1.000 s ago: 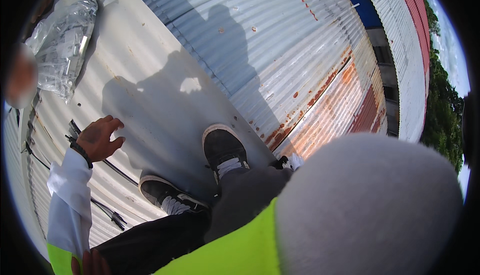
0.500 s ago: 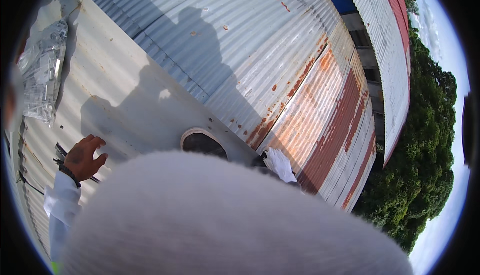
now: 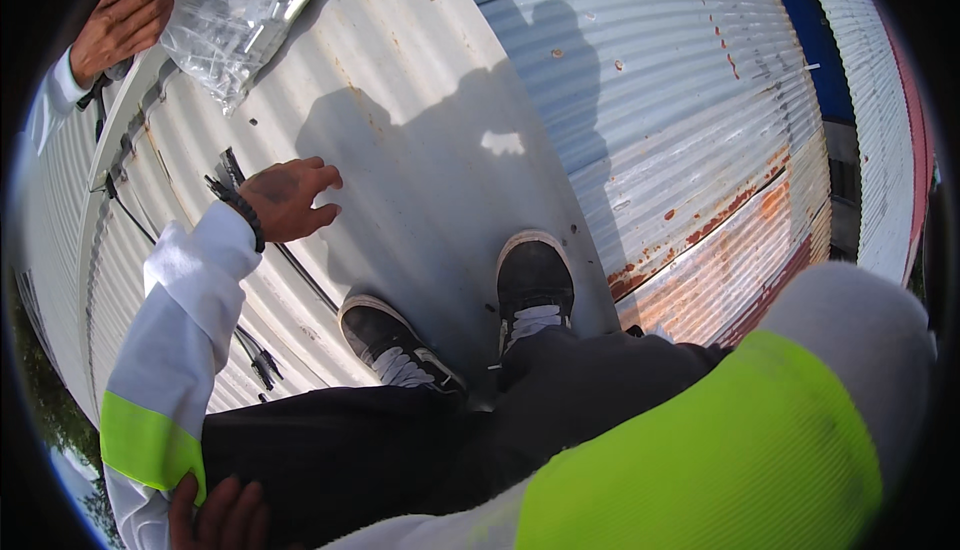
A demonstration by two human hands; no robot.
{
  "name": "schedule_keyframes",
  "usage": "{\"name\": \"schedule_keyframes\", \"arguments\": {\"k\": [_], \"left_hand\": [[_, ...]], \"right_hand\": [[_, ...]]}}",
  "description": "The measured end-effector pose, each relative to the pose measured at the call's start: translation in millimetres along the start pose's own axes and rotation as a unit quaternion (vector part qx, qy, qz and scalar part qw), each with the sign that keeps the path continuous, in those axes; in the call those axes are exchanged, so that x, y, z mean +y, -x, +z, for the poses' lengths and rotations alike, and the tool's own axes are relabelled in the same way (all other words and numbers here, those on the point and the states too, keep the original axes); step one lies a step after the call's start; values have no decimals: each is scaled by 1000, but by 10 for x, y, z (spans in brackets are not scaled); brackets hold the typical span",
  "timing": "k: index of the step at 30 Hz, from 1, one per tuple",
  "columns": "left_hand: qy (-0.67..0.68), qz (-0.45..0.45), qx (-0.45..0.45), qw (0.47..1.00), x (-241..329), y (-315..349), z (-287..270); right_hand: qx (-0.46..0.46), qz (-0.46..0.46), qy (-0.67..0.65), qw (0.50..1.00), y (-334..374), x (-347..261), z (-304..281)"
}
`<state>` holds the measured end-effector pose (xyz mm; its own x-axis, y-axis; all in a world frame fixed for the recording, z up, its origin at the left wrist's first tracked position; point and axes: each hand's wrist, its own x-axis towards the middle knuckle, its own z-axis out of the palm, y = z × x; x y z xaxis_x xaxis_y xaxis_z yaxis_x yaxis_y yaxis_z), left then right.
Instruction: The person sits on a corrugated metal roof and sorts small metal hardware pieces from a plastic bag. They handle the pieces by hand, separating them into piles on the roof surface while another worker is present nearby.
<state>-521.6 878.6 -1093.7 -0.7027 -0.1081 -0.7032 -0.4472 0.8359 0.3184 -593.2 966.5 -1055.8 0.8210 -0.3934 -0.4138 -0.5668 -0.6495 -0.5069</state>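
Observation:
My left hand (image 3: 288, 198) is held over the pale corrugated metal sheet (image 3: 400, 190), its fingers loosely bent and apart with nothing between them. A dark beaded bracelet (image 3: 236, 208) circles its wrist. Beneath the wrist run thin black strips (image 3: 305, 275), like cables or ties. Across my lap reaches my right arm, and the fingers of my right hand (image 3: 222, 518) grip the yellow-green band of my left sleeve (image 3: 150, 440) at the bottom edge; its palm is hidden. A clear plastic bag (image 3: 240, 25) of small clear and metallic pieces lies beyond my left hand.
Another person's hand (image 3: 125, 25) rests by the bag at the upper left. My black shoes (image 3: 535, 280) stand on the pale sheet. To the right spreads rusty corrugated roofing (image 3: 690, 220), with a blue strip (image 3: 810, 40) beyond. A raised metal edge (image 3: 100, 180) runs along the left.
The view has swung left and down, bringing my shoes and the other person's hand into sight. My right arm, earlier a blurred sleeve filling the foreground, now crosses to my left sleeve.

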Motion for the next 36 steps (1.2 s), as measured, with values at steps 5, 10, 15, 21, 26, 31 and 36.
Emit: {"name": "schedule_keyframes", "arguments": {"k": [5, 10, 15, 21, 26, 31, 36], "left_hand": [[3, -12, 18, 1000, -108, 27, 12], [1, -16, -34, 999, -116, -151, -84], [9, -35, 12, 999, -37, -238, -234], [-29, -55, 41, 997, 52, -214, -424], [-19, -55, -22, 998, 176, -169, -387], [-25, -46, -38, 998, 135, -115, -258], [-24, -72, -48, 996, 43, -158, -250]], "right_hand": [[-23, 17, -7, 1000, 130, 8, -146], [-66, 53, 26, 996, 301, -129, -499], [-101, 145, 23, 984, 643, 116, -683], [-121, 313, 84, 938, 710, 845, -939], [-40, 326, 61, 943, 646, 1089, -635], [-183, 301, 49, 935, 565, 978, -291], [-130, 275, 49, 951, 524, 908, -317]]}}
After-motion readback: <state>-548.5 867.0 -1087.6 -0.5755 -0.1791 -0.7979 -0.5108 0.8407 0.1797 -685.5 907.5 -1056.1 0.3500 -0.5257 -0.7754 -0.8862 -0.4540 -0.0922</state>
